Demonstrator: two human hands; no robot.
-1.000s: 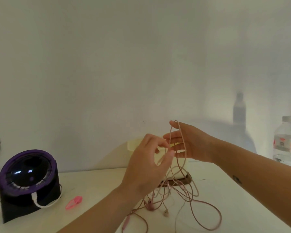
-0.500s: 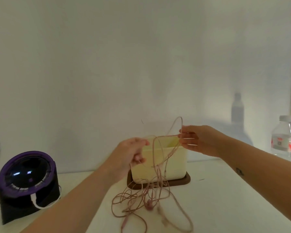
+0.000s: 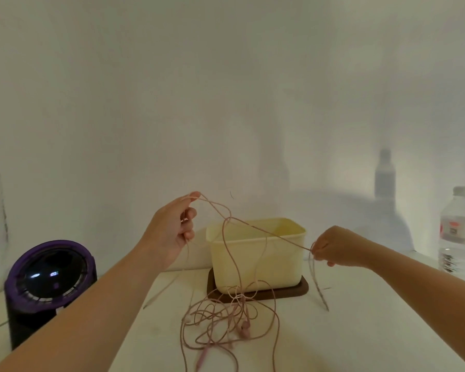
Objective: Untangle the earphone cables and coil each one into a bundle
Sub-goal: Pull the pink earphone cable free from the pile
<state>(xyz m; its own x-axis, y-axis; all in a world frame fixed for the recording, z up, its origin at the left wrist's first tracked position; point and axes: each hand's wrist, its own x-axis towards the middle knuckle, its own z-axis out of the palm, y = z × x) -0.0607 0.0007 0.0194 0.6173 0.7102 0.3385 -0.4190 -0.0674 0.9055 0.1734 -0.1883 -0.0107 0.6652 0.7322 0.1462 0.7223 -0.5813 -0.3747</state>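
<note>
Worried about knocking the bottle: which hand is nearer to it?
Right. The right hand holds cable between box and bottle; the left hand is raised farther off, left of the box.

There is one view only, from a wide-angle camera worn on the person's head. It faces forward and slightly down, toward the white wall (image 3: 226, 89) behind the table (image 3: 360, 334). The wall fills the upper half of the frame, the table only the lower part. The camera is near: both forearms enter from the bottom corners, and the left hand (image 3: 172, 234), the right hand (image 3: 338, 248) and the earphone cables (image 3: 243, 327) sit in the lower middle. The right edge cuts a water bottle (image 3: 459, 237).
</note>
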